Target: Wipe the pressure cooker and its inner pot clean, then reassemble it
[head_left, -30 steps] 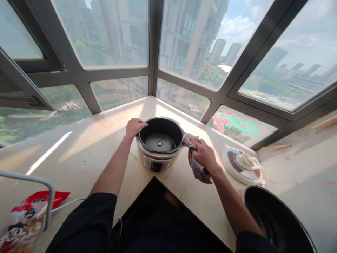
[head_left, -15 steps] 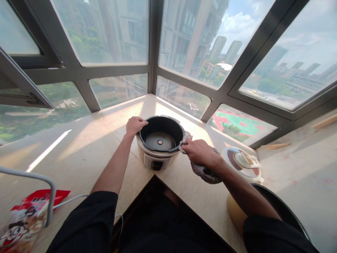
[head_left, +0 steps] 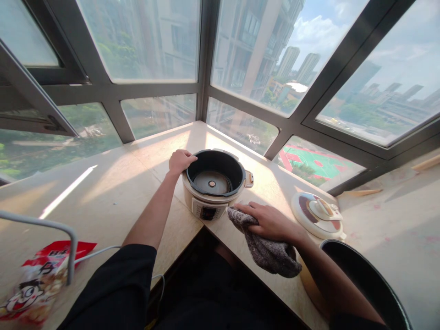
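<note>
A beige electric pressure cooker [head_left: 201, 199] stands lidless at the counter's corner, its dark inside and the round heating plate at the bottom in sight. My left hand [head_left: 182, 162] grips its rim on the left side, thumb over the edge. In my right hand [head_left: 270, 221] is a grey-brown speckled cloth [head_left: 271, 256], bunched under the fingers and hanging down. That cloth is just right of the cooker's front, by the control panel, apart from the rim. The cooker's right side handle [head_left: 249, 179] is uncovered.
On the right lie the cooker's lid [head_left: 318, 214] and a large dark-lined pot [head_left: 364, 279]. A red snack bag [head_left: 41, 279] and a grey metal bar [head_left: 71, 247] are at the left. Windows surround the counter; one sash [head_left: 30, 101] tilts inward at left.
My right hand has moved off the cooker's right rim and handle, coming down towards me with the cloth. My left hand keeps its grip on the rim.
</note>
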Demonstrator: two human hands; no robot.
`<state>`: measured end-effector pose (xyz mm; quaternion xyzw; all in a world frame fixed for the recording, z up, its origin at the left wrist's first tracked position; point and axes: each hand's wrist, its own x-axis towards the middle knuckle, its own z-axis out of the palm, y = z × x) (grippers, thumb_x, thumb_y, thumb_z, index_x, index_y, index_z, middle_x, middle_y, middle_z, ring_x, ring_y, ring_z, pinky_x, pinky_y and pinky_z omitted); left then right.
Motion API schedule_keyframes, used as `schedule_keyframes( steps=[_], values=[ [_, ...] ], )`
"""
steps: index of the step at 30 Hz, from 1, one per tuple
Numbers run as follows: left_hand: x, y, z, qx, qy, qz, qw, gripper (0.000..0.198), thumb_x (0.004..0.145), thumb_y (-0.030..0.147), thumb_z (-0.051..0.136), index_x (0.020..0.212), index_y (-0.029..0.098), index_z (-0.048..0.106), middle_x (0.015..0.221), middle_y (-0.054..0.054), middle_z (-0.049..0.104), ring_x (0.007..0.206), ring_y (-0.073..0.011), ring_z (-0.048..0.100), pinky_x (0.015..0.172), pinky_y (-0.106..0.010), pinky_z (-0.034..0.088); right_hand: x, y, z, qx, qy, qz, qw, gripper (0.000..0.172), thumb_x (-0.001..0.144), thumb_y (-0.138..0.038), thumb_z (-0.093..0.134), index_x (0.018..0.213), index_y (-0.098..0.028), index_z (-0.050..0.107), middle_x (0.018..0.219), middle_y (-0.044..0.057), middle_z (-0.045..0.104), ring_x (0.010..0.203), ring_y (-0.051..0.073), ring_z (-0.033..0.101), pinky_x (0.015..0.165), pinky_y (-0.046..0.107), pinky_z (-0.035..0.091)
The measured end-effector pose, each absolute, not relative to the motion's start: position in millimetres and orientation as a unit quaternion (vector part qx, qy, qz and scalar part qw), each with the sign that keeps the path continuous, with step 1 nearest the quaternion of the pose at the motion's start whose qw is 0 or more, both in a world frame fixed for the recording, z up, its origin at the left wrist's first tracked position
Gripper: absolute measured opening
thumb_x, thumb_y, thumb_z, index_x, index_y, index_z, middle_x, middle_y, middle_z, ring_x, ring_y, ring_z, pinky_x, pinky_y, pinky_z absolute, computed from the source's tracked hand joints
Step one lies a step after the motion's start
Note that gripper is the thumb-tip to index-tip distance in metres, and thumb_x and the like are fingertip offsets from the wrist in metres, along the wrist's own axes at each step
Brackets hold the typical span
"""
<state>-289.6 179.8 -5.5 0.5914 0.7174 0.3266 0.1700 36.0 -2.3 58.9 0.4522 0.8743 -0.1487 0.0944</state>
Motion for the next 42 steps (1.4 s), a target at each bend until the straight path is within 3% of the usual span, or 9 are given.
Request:
schedule_keyframes(
  steps=[3, 7, 10, 14, 24, 30, 35, 38, 42],
  values=[
    [-289.4, 179.6, -5.5, 0.59, 0.718, 0.327, 0.171, 0.027, 0.072, 0.045, 0.07, 0.081, 0.021, 0.081, 0.08, -0.006, 0.077, 0.082, -0.0242, 0.07, 0.07, -0.03, 0.049, 34.3, -7.8, 67.6, 0.486, 0.862, -0.122, 0.082, 0.072, 0.089, -0.028, 0.058, 0.157, -0.029, 0.035, 0.123, 0.01, 0.06, 0.093, 0.025, 0.064, 0.077, 0.033, 0.043],
    [-289.1, 179.6, -5.5, 0.583, 0.721, 0.332, 0.172, 0.027, 0.071, 0.045, 0.071, 0.081, 0.021, 0.081, 0.079, -0.006, 0.077, 0.082, -0.0244, 0.07, 0.071, -0.03, 0.049, 24.5, -17.3, 70.3, 0.473, 0.879, -0.049, 0.042, 0.064, 0.091, -0.028, 0.057, 0.153, -0.033, 0.04, 0.127, 0.01, 0.058, 0.086, 0.022, 0.063, 0.072, 0.031, 0.043],
    [-288.8, 179.2, -4.8, 0.579, 0.722, 0.334, 0.178, 0.026, 0.071, 0.044, 0.072, 0.081, 0.021, 0.081, 0.079, -0.006, 0.076, 0.082, -0.0244, 0.07, 0.07, -0.03, 0.049, 15.0, -18.7, 60.1, 0.423, 0.906, -0.008, 0.015, 0.067, 0.09, -0.022, 0.056, 0.155, -0.03, 0.038, 0.13, 0.012, 0.057, 0.09, 0.023, 0.062, 0.072, 0.031, 0.044],
    [-288.3, 178.0, -3.4, 0.58, 0.721, 0.334, 0.177, 0.025, 0.071, 0.042, 0.072, 0.08, 0.021, 0.081, 0.079, -0.006, 0.076, 0.082, -0.0244, 0.07, 0.07, -0.03, 0.049, 5.0, -6.6, 39.8, 0.352, 0.935, -0.037, 0.015, 0.075, 0.084, -0.019, 0.058, 0.155, -0.024, 0.035, 0.133, 0.013, 0.058, 0.101, 0.026, 0.061, 0.078, 0.033, 0.048],
    [-287.8, 177.8, -3.9, 0.581, 0.721, 0.334, 0.176, 0.028, 0.071, 0.043, 0.072, 0.083, 0.02, 0.081, 0.081, -0.007, 0.077, 0.082, -0.0247, 0.07, 0.072, -0.031, 0.05, -0.4, 11.9, 30.0, 0.394, 0.913, -0.092, 0.052, 0.084, 0.08, -0.023, 0.062, 0.158, -0.027, 0.031, 0.137, 0.013, 0.058, 0.101, 0.028, 0.066, 0.082, 0.037, 0.05],
    [-288.3, 179.0, -3.8, 0.584, 0.725, 0.323, 0.171, 0.029, 0.071, 0.045, 0.072, 0.083, 0.021, 0.081, 0.082, -0.005, 0.077, 0.085, -0.0244, 0.071, 0.073, -0.03, 0.051, 1.7, 16.3, 42.5, 0.381, 0.901, -0.204, -0.025, 0.073, 0.081, -0.03, 0.066, 0.151, -0.026, 0.047, 0.14, 0.011, 0.064, 0.118, 0.031, 0.065, 0.096, 0.04, 0.05],
    [-288.3, 178.6, -3.6, 0.583, 0.725, 0.326, 0.17, 0.027, 0.071, 0.044, 0.072, 0.083, 0.022, 0.081, 0.081, -0.005, 0.077, 0.084, -0.0246, 0.071, 0.074, -0.031, 0.051, 14.5, 14.7, 36.6, 0.336, 0.891, -0.289, -0.1, 0.081, 0.075, -0.02, 0.064, 0.153, -0.023, 0.045, 0.148, 0.009, 0.059, 0.13, 0.029, 0.06, 0.108, 0.042, 0.047],
    [-287.9, 178.5, -3.6, 0.581, 0.726, 0.329, 0.169, 0.026, 0.071, 0.044, 0.072, 0.082, 0.022, 0.081, 0.082, -0.005, 0.077, 0.085, -0.025, 0.071, 0.074, -0.031, 0.051, 16.4, 12.6, 31.9, 0.331, 0.897, -0.262, -0.135, 0.077, 0.078, -0.022, 0.063, 0.153, -0.021, 0.045, 0.146, 0.012, 0.059, 0.128, 0.03, 0.061, 0.106, 0.044, 0.049],
    [-287.9, 179.0, -3.9, 0.583, 0.724, 0.328, 0.168, 0.027, 0.071, 0.044, 0.072, 0.083, 0.021, 0.082, 0.081, -0.006, 0.077, 0.084, -0.025, 0.071, 0.074, -0.031, 0.052, 11.8, 12.7, 29.9, 0.322, 0.917, -0.208, -0.106, 0.074, 0.079, -0.024, 0.063, 0.151, -0.019, 0.047, 0.144, 0.015, 0.06, 0.123, 0.033, 0.064, 0.098, 0.044, 0.052]
  ],
)
